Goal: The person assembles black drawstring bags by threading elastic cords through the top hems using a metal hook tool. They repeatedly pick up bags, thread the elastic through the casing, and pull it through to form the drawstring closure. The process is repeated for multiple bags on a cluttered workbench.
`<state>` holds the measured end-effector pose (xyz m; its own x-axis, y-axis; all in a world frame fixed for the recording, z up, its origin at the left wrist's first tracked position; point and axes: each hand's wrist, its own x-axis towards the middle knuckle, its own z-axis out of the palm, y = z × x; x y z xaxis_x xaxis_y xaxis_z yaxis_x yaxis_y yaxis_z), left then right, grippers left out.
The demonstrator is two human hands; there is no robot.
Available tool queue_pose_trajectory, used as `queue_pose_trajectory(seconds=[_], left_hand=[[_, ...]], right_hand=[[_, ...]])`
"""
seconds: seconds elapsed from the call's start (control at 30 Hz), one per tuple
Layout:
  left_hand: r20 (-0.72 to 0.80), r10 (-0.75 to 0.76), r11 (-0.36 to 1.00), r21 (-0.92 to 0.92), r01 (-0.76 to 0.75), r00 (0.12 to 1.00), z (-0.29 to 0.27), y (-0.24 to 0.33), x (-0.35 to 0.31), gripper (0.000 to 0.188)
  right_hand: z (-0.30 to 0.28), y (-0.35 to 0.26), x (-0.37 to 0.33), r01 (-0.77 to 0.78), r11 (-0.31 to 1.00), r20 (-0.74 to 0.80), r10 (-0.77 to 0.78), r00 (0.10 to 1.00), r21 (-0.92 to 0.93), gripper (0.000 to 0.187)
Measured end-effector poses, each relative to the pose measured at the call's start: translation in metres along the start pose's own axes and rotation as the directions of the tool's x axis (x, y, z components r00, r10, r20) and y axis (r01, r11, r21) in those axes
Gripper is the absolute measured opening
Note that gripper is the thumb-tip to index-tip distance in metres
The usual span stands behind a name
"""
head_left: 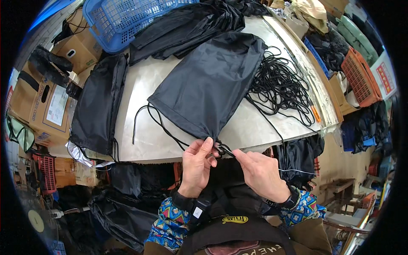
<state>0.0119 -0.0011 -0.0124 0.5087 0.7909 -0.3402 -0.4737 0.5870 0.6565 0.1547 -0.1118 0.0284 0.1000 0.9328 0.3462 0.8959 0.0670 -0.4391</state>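
Observation:
A black drawstring bag point(208, 80) lies flat on the pale worktable, one corner drawn to the near edge. My left hand point(198, 163) pinches that corner between thumb and fingers. Just right of it, my right hand point(261, 172) is closed on a thin metal rod, whose pale tail point(299, 171) sticks out past the wrist. Loops of black cord point(222, 148) bunch between the two hands; how they run there is too small to tell. More black cord point(163, 124) trails from the bag's left corner over the table edge.
A big tangle of black cord point(280, 87) sits right of the bag, near an orange-handled tool point(315, 114). Stacked black bags point(100, 106) lie left; black cloth point(187, 29) and a blue basket point(121, 21) are behind. Cardboard boxes point(46, 106) stand left. An orange crate point(361, 76) is right.

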Motion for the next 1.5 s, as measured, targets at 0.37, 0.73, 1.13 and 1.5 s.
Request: queue_pose_trajectory(seconds=[0.37,0.73,1.13,1.5], left_hand=[[-0.14,0.099,0.983,0.165,-0.076,0.985,0.012,0.011,-0.002,0.014],[-0.143,0.278,0.952,0.173,-0.253,0.95,0.009,0.024,0.02,0.022],[0.209,0.11,0.89,0.414,-0.19,0.972,0.019,-0.013,0.021,0.019],[0.272,0.15,0.938,0.265,-0.224,0.95,0.049,-0.031,0.02,0.016]], right_hand=[[0.004,0.003,0.018,0.122,0.992,0.056,-0.124,0.991,0.037,0.031],[-0.029,0.029,0.001,0.083,0.996,0.154,-0.087,0.984,0.033,0.022],[-0.015,0.03,0.004,-0.064,0.967,-0.02,0.071,0.997,0.249,0.015],[-0.02,0.032,0.006,-0.159,0.987,0.139,0.153,0.978,0.037,0.008]])
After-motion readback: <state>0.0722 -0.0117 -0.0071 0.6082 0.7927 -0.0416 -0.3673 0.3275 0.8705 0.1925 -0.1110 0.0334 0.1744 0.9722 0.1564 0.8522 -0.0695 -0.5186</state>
